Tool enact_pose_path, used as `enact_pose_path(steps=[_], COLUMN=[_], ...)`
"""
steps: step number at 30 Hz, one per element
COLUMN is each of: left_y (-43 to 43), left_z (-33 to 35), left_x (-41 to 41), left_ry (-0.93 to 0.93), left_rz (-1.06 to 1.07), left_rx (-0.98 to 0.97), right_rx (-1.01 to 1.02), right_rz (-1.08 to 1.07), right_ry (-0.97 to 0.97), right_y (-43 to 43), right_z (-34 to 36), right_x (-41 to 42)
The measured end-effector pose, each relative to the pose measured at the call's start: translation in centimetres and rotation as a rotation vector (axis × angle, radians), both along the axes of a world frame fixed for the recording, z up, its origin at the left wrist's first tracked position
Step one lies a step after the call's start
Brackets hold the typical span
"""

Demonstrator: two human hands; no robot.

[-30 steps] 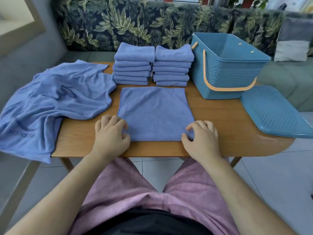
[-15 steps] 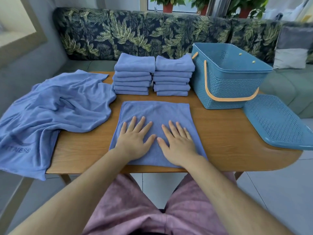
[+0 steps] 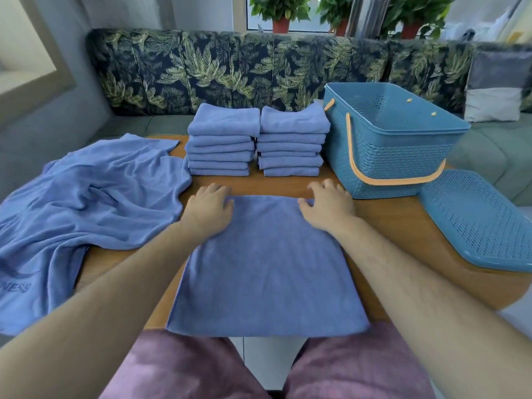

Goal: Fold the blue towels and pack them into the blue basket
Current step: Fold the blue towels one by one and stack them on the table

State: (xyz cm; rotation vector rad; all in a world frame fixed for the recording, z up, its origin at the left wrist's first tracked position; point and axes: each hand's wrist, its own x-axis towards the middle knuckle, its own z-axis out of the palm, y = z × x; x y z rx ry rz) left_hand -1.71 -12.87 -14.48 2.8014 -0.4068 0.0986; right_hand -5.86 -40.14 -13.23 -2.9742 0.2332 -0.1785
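Note:
A flat blue towel (image 3: 267,263) lies spread on the wooden table (image 3: 403,223) in front of me, its near edge hanging over the table's front. My left hand (image 3: 210,208) covers its far left corner with fingers curled over the edge. My right hand (image 3: 326,207) is at the far right corner, thumb on the cloth and fingers bent beyond it. Two stacks of folded blue towels (image 3: 223,142) (image 3: 292,142) stand behind. The blue basket (image 3: 388,156) with an orange handle stands at the right, and I see no towels in it.
A large crumpled blue cloth (image 3: 86,205) drapes over the table's left end. The basket's blue lid (image 3: 483,220) lies at the right edge. A leaf-patterned sofa (image 3: 230,70) runs behind the table, with potted plants above it.
Both hands slid from the towel's middle out to its far corners, and their fingers went from flat to curled. The view has tilted down and moved closer.

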Motion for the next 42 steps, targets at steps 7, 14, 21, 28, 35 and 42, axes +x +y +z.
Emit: enact_pose_path(steps=[7, 14, 21, 28, 35, 42], left_y=[1.1, 1.4, 2.2, 1.6, 3.6, 4.9], left_z=[-2.6, -2.4, -3.1, -2.3, -0.9, -0.8], left_x=[2.4, 1.2, 3.0, 4.8, 3.5, 3.8], left_ry=[-0.105, -0.234, -0.253, -0.283, -0.171, -0.092], left_rz=[-0.101, -0.115, -0.062, -0.134, -0.227, -0.191], left_rx=[-0.135, -0.319, -0.348, -0.240, -0.090, -0.003], right_rx=[0.425, 0.570, 0.597, 0.399, 0.195, 0.065], right_rz=[0.219, 0.317, 0.434, 0.512, 0.475, 0.288], right_ry=[-0.171, -0.298, -0.266, -0.224, -0.143, 0.025], right_y=[-2.3, -2.1, -4.3, -4.3, -4.6, -5.6], right_z=[-3.5, -3.2, -3.6, -2.4, -2.3, -2.1], right_x=[1.6, 0.9, 4.1, 6.2, 4.9, 4.8])
